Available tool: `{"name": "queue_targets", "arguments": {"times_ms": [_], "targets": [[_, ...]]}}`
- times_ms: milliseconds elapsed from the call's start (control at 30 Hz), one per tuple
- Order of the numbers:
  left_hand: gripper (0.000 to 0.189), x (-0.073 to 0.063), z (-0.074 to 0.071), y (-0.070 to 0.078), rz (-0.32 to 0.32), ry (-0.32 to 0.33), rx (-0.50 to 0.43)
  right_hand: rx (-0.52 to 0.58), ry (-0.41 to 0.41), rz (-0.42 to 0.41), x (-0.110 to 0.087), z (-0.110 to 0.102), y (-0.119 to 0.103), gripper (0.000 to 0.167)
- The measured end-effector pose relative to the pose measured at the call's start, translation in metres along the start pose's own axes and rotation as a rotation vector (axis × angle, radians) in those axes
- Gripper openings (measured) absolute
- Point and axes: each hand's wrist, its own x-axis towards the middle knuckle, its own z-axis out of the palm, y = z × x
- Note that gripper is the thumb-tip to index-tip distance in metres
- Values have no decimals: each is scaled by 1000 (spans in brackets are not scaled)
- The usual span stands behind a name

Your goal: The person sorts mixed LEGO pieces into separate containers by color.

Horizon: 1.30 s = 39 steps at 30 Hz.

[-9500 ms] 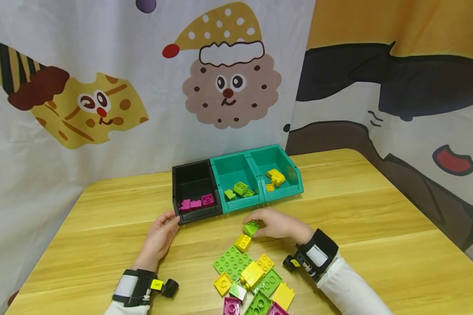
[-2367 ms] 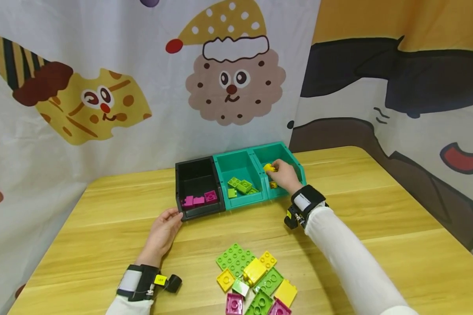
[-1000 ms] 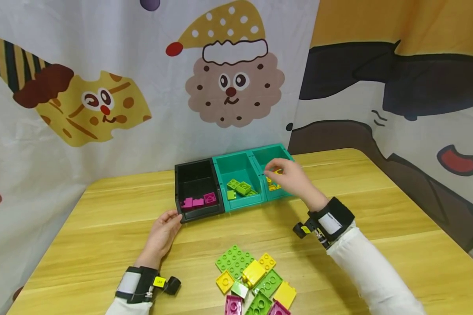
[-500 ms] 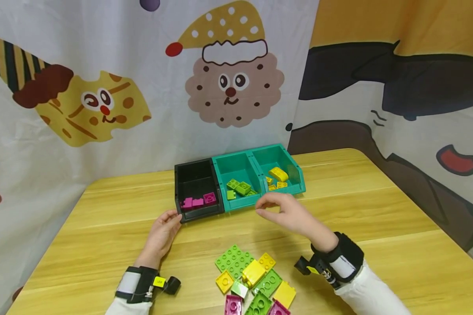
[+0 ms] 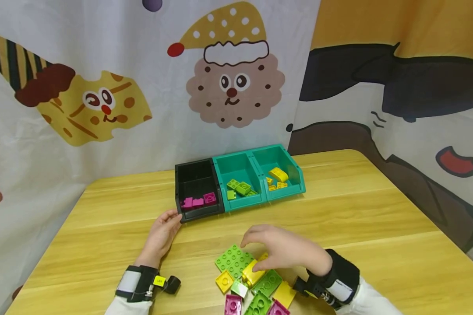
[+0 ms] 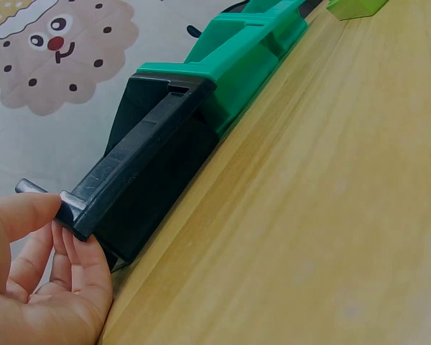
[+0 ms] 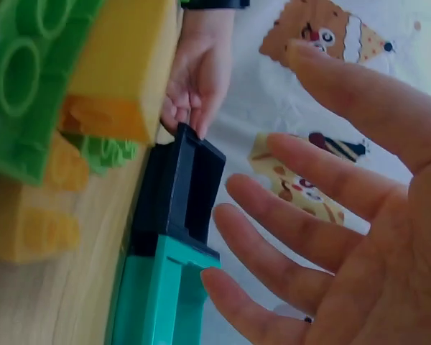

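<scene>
My left hand (image 5: 160,235) pinches the front left corner of the black bin (image 5: 199,214) between thumb and fingers, as the left wrist view shows close up. Over the pile of toy building bricks my right hand (image 5: 289,250) hovers with spread fingers; in the right wrist view they hold nothing. Beneath it lie a tall yellow brick (image 5: 252,272) and a small yellow brick, partly hidden by the hand. Beside them are a green studded brick plate (image 5: 232,259), a yellow square brick (image 5: 224,282) and a green brick (image 5: 269,282).
Two teal bins (image 5: 244,202) adjoin the black one, which contains magenta bricks (image 5: 197,202). Green bricks (image 5: 243,188) lie in the middle bin, yellow bricks (image 5: 278,174) in the right one. More magenta bricks (image 5: 233,305) are at the pile's near end. A printed curtain hangs behind the table.
The loose green and yellow bricks have left the pile's far end; the middle and right bins hold more bricks. My right hand has come back from the right bin to the pile. My left hand stays.
</scene>
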Motion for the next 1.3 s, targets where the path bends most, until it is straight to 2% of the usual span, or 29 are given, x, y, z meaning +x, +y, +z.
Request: {"name": "queue_targets", "arguments": {"times_ms": [167,367,633,867,1100,1300], "targets": [[17,0,1,1,-8,-4,-1,-78,-134,-6,-2,4,-8,52],[18,1,1,2,-12,-1,-2,-110,-204,-9,-1,7,-13,54],[19,2,1,2,-8,-4,5,-106,-226,-29,2,14,-11,45],[19,2,1,1,-6,-3,7,-131,-213,-27,3,20,-10,42],[17,1,-1,0,-9,-3,9,-123,-222,-22,4,21,-9,40],[18,1,0,0,-10,-4,7,-95,-200,-54,3,17,-9,39]]}}
